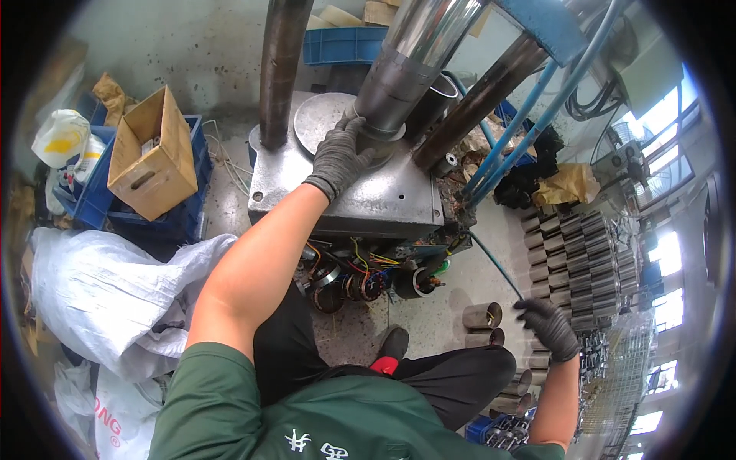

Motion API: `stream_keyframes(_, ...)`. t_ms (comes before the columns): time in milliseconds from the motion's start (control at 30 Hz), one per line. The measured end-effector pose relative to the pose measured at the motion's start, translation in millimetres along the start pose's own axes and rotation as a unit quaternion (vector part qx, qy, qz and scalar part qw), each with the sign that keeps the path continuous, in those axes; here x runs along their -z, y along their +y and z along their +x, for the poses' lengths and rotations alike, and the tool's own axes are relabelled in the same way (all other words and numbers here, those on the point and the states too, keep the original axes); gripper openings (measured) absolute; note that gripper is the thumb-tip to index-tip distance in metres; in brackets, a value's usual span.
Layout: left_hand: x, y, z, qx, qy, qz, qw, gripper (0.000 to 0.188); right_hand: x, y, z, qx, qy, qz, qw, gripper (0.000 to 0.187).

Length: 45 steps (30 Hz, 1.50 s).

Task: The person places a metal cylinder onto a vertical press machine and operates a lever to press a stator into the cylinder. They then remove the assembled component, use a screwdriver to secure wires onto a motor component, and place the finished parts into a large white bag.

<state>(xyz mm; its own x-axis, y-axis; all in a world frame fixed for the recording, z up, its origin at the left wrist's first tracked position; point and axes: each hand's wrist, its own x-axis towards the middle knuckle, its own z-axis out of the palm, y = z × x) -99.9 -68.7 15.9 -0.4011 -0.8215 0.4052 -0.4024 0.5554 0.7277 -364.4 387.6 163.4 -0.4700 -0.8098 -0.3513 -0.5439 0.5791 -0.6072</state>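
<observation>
My left hand (337, 157), in a dark grey knit glove, reaches to the press. Its outstretched fingers rest against the lower end of a dark grey metal cylinder (387, 92), below the shiny press ram (437, 27). A round steel plate (318, 119) lies under that hand on the thick press table (360, 199). My right hand (550, 330), gloved alike, hangs out to the right with its fingers apart and nothing visible in them. Nearest to it are a short metal sleeve (481, 316) on the floor and stacked metal sleeves (583, 261).
Steel columns (284, 69) flank the ram, and blue hoses (514, 138) run down at the right. Motor parts with loose wires (360, 285) sit under the table's front. At the left are a wooden box (153, 157) on blue crates (199, 165) and white sacks (107, 291).
</observation>
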Motion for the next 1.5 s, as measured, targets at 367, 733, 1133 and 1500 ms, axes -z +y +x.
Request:
stream_keyframes(367,-0.5,13.4,-1.3,0.025,-0.026,0.019,0.999,0.078,94.7,-67.6,112.0,0.283,0.475,0.022,0.833,0.024)
stream_keyframes(733,4.1,14.0,-4.0,0.028,-0.026,0.004,0.999,0.08,-29.8,23.8,-13.8,-0.023,-0.074,-0.011,0.997,0.031)
stream_keyframes(1133,1.5,3.7,-0.5,0.015,-0.031,0.013,0.999,0.082,-13.9,-1.5,-6.6,-0.006,-0.049,0.011,0.999,0.034)
stream_keyframes(1500,1.2,7.4,-2.5,0.012,-0.016,0.009,1.0,0.081,56.9,-37.1,67.1,0.287,0.402,0.001,0.869,0.022)
